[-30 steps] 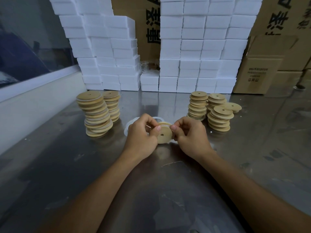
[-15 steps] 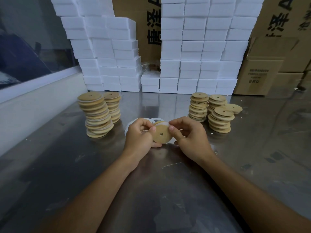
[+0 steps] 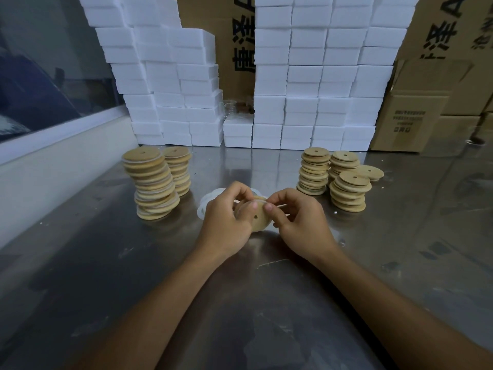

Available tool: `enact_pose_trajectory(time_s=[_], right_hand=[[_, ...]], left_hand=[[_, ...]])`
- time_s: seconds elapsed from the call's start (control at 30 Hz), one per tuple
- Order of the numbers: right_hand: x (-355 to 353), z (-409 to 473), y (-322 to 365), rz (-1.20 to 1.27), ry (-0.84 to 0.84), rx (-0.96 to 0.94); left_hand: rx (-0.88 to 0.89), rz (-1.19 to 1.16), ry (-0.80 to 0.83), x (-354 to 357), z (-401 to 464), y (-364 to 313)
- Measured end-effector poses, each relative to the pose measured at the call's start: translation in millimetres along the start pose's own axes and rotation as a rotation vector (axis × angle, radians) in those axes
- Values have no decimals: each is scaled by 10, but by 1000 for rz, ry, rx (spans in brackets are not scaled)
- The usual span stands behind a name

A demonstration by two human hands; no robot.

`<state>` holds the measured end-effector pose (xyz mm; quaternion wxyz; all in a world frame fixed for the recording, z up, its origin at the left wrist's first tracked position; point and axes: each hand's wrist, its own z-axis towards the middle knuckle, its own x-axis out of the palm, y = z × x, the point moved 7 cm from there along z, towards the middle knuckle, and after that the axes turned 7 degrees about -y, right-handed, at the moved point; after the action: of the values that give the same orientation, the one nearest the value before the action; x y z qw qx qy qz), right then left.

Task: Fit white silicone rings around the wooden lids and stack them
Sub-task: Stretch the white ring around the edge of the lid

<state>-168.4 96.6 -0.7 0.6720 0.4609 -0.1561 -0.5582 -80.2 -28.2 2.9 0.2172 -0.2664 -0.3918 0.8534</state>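
A round wooden lid [image 3: 258,219] with a small centre hole is held upright over the metal table between both hands. My left hand [image 3: 226,217] grips its left side, thumb on the face. My right hand [image 3: 298,222] pinches the lid's upper right rim, where a thin white silicone ring [image 3: 262,201] shows along the edge. Loose white rings [image 3: 205,204] lie on the table just behind my left hand. Two stacks of ringed lids [image 3: 153,184] stand at the left. Stacks of bare lids [image 3: 314,170] stand at the right.
White foam boxes [image 3: 314,84] are piled in a wall at the back, with cardboard cartons [image 3: 416,113] to their right. A low white ledge [image 3: 53,161] and a window run along the left side. The steel table [image 3: 240,303] spreads out in front of me.
The lid has been turned in my fingers, its centre hole now lower. My right fingers have shifted up to the lid's top rim. The camera has tilted slightly.
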Motion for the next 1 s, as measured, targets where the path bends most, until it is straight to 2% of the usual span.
enact_pose_trajectory(time_s=[0.17, 0.4, 0.6, 0.73, 0.83, 0.93, 1.0], right_hand=[[32, -10, -25, -37, 21, 3], [-3, 23, -38, -29, 1, 60], [-44, 24, -10, -12, -24, 54], [-21, 20, -30, 30, -4, 75], [-25, 20, -16, 34, -2, 67], [-59, 11, -7, -2, -42, 58], [-91, 5, 20, -70, -75, 28]], left_hand=[[74, 72, 0, -5, 11, -14], [13, 53, -40, -5, 19, 30], [-130, -61, -74, -35, 8, 58], [-316, -262, -115, -61, -6, 151], [-377, -340, -94, -36, -15, 178], [-327, -304, -54, -2, -13, 157], [-196, -157, -37, -11, 3, 110]])
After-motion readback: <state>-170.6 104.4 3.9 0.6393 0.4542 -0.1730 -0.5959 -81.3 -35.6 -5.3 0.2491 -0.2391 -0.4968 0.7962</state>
